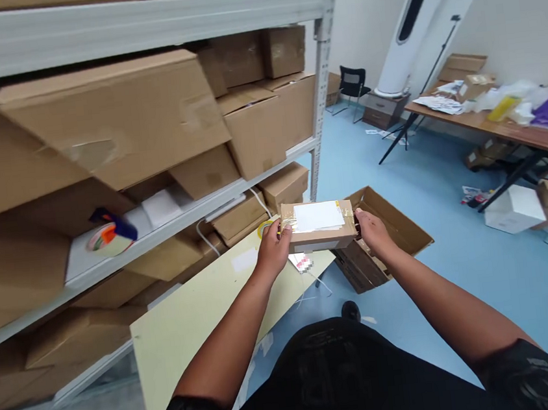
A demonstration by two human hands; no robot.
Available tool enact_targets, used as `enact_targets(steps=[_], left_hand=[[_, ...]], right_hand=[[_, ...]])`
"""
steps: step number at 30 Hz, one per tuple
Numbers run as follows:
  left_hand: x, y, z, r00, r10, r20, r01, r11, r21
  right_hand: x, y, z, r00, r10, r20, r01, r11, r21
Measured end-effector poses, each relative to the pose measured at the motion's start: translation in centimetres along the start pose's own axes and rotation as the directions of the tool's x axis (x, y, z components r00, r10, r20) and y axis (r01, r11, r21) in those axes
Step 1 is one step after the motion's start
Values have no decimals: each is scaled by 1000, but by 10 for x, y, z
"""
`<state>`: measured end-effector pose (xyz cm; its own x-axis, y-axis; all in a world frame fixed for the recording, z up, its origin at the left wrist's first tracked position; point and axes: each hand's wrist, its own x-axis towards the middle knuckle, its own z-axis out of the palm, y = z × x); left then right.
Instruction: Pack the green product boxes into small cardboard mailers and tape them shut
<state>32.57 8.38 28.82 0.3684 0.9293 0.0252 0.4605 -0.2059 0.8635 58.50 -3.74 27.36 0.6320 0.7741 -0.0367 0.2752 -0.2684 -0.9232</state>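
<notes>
Between my two hands is a small brown cardboard box (pixel 323 234), with a white paper label (pixel 319 216) on top and clear tape over its ends. My left hand (pixel 275 249) grips the box's left end, its thumb toward the top. At the opposite end, my right hand (pixel 373 230) is closed on the box's side. The box is held over the right end of a pale yellow table (pixel 194 331). Just beyond my right hand, a larger open carton (pixel 395 218) stands with its flap spread out.
To my left rises a metal shelf (pixel 137 20) packed with cardboard boxes, with a tape dispenser (pixel 113 235) on one level. A yellow tape roll (pixel 264 228) lies on the table. A cluttered wooden desk (pixel 515 126) stands at the right, with a white box (pixel 513 209) on the floor beside it.
</notes>
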Motion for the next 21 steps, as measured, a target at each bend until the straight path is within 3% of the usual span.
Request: enact_targets(steps=[8, 13, 17, 21], left_hand=[[87, 64, 168, 981, 52, 188, -65, 996, 65], [127, 90, 263, 965, 44, 258, -57, 997, 45], [155, 96, 316, 942, 59, 329, -62, 998, 0], [175, 88, 346, 920, 0, 391, 25, 998, -60]], right_hand=[[76, 84, -125, 977, 186, -100, -181, 982, 56], [117, 142, -185, 967, 169, -190, -195, 973, -127], [134, 179, -215, 959, 179, -218, -225, 952, -208], [138, 216, -227, 943, 245, -227, -296, 928, -229]])
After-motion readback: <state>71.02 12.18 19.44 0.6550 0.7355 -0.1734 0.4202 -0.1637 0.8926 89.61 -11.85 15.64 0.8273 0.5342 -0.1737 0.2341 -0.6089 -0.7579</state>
